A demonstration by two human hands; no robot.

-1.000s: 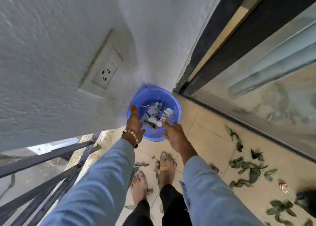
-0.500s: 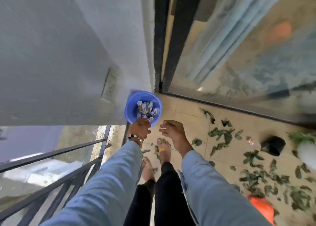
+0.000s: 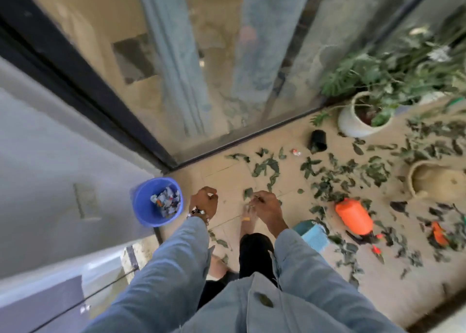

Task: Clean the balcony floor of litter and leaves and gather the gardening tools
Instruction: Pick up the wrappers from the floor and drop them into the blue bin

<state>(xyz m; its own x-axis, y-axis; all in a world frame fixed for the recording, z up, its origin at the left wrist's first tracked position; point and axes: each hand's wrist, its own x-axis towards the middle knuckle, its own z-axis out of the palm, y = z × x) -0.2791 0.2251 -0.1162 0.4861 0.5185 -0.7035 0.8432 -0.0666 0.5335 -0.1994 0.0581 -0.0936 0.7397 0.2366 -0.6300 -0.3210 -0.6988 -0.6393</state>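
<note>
Head view — blue bucket [image 3: 141,207] of crumpled litter [image 3: 166,201], woven basket [image 3: 413,181] empty — both hands' fingers loosely curled, holding nothing.

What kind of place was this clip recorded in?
Most likely a home balcony: a tiled floor strewn with fallen leaves, a sliding glass door along one side, and a potted plant standing by an orange sprayer.

1 head-worn wide-angle view looks steeply down (from standing height) at the tan tiled balcony floor [image 3: 227,176], glass door at 12 o'clock.
</note>
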